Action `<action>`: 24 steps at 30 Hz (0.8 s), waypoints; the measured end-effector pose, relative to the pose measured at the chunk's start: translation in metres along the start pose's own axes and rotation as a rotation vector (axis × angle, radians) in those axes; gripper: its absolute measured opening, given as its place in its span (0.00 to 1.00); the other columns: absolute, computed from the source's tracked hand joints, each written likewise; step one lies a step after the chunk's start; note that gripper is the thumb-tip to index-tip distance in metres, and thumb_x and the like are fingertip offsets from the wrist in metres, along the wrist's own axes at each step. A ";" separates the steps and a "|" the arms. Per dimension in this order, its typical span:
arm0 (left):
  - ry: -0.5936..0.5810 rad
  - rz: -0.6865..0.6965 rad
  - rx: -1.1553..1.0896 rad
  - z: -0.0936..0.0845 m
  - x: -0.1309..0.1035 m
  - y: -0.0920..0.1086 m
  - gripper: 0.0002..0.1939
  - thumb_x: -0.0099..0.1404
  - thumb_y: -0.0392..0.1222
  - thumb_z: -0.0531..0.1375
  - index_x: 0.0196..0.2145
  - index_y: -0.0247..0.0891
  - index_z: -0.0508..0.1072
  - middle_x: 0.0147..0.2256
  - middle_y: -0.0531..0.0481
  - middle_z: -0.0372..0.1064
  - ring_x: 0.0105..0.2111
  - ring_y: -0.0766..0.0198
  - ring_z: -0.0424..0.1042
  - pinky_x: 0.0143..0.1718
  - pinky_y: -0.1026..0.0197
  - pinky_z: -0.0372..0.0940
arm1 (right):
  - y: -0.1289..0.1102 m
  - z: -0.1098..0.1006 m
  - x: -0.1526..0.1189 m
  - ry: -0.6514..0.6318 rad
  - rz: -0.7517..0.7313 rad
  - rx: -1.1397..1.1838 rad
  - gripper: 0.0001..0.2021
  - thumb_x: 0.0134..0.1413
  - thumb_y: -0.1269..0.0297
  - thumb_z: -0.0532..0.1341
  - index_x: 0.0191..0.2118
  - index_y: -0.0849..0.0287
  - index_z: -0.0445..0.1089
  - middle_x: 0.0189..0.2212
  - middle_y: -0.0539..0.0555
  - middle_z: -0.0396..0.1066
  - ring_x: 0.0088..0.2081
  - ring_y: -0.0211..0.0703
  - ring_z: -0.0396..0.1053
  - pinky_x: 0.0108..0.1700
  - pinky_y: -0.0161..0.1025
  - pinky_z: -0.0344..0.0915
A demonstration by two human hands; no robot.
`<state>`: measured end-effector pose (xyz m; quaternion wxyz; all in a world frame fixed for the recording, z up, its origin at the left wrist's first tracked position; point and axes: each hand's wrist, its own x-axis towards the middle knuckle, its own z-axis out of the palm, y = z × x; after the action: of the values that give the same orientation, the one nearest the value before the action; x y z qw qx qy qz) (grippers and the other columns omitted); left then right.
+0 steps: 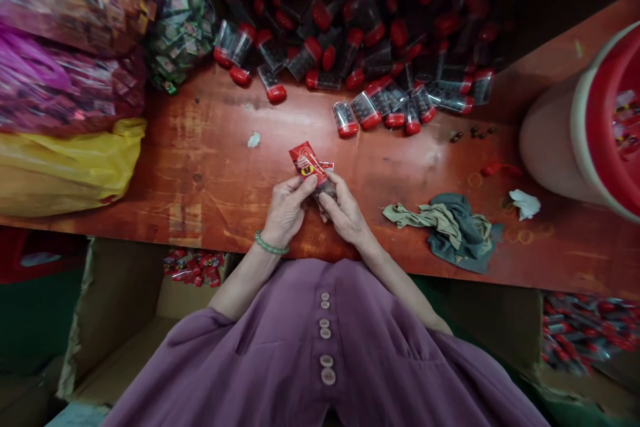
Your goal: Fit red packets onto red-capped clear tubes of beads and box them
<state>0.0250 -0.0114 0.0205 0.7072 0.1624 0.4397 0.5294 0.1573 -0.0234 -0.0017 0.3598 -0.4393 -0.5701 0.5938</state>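
Note:
Near the table's front edge, my left hand (289,209) pinches a red printed packet (306,160) between thumb and fingers. A green bead bracelet (271,244) circles that wrist. My right hand (344,208) is closed on the lower right end of the same item, where a dark, clear-looking part shows between the hands. A small red and white piece (327,165) sticks out just above the right fingers. Beyond the hands, clear containers with dark contents and red caps (366,110) lie in a loose row on the reddish table (225,180).
Filled plastic bags (75,80) stand at the left. A large heap of red-capped containers (350,13) fills the back. To the right are crumpled cloths (463,230), rubber bands, a white scrap and a red-rimmed bucket (560,127). Open cardboard boxes (115,307) sit below the front edge.

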 end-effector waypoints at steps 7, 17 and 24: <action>-0.027 -0.044 -0.075 -0.003 0.007 0.000 0.15 0.50 0.50 0.73 0.30 0.37 0.81 0.29 0.49 0.78 0.26 0.69 0.72 0.32 0.66 0.69 | 0.009 0.000 0.009 0.029 0.048 0.145 0.27 0.66 0.48 0.53 0.66 0.51 0.52 0.27 0.46 0.64 0.20 0.33 0.60 0.21 0.33 0.67; 0.079 0.043 -0.009 0.004 0.010 0.000 0.16 0.43 0.46 0.76 0.30 0.39 0.82 0.31 0.52 0.80 0.31 0.67 0.75 0.41 0.64 0.70 | -0.006 -0.012 0.008 0.005 -0.149 -0.297 0.26 0.69 0.58 0.50 0.69 0.55 0.49 0.63 0.58 0.64 0.61 0.49 0.66 0.62 0.50 0.67; 0.117 0.043 -0.030 0.002 0.012 0.001 0.17 0.42 0.49 0.77 0.28 0.39 0.81 0.30 0.51 0.79 0.30 0.68 0.75 0.41 0.63 0.70 | -0.005 -0.008 0.008 -0.008 -0.124 -0.315 0.27 0.68 0.56 0.51 0.68 0.54 0.51 0.64 0.58 0.62 0.63 0.50 0.64 0.64 0.51 0.64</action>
<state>0.0264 0.0000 0.0165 0.6709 0.1301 0.4686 0.5597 0.1613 -0.0132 0.0027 0.3201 -0.4519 -0.6834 0.4757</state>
